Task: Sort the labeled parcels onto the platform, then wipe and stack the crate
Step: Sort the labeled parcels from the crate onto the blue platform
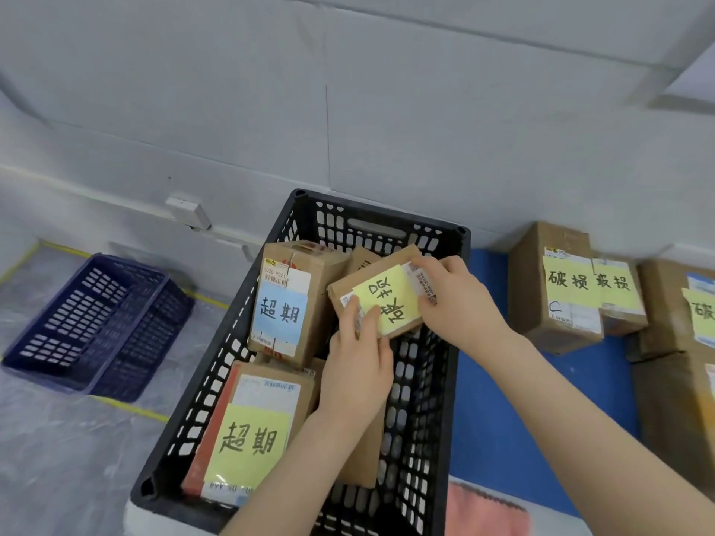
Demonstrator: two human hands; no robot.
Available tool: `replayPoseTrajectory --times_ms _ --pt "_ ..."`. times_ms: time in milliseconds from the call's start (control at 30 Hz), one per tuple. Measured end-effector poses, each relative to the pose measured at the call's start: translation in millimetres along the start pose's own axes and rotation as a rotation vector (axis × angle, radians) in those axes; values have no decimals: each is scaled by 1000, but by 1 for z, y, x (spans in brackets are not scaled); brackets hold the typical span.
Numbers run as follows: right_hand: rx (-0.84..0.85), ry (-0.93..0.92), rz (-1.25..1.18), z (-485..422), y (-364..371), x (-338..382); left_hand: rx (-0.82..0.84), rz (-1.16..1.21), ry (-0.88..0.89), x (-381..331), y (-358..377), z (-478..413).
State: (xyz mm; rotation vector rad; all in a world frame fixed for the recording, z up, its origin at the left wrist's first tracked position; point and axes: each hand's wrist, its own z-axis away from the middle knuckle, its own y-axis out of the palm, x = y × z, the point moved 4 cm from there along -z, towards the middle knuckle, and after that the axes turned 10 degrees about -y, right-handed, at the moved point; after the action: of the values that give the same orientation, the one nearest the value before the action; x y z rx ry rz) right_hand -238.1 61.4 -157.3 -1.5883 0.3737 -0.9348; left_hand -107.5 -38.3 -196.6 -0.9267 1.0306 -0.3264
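Both hands hold the yellow-labelled parcel (381, 299) above the black crate (449, 342): left hand (358, 365) at its near end, right hand (454, 299) at its far end; lift level, clearing the rim, toward matching parcels (572, 288) to the grip's right

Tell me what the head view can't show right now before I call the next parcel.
- Held parcel: label partly covered by the left hand and right hand.
- Black crate: bottom hidden by parcels and arms.
- Rightmost platform parcel: label cut off by the frame edge.
- Shipping-label print: too small.
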Motion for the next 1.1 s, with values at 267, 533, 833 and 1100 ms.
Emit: replayPoseTrajectory --times_ms 267,533,833,1100 --pt "123 162 -287 54 15 24 -227 -43 48 14 -17 -6" --pt "-16 -78 -60 59 19 40 -147 -210 194 42 -19 -3" --pt "158 -333 -224 45 37 42 -206 -103 35 40 -11 37" --pt "177 -130 -341 84 54 63 -229 -332 40 47 -9 53"
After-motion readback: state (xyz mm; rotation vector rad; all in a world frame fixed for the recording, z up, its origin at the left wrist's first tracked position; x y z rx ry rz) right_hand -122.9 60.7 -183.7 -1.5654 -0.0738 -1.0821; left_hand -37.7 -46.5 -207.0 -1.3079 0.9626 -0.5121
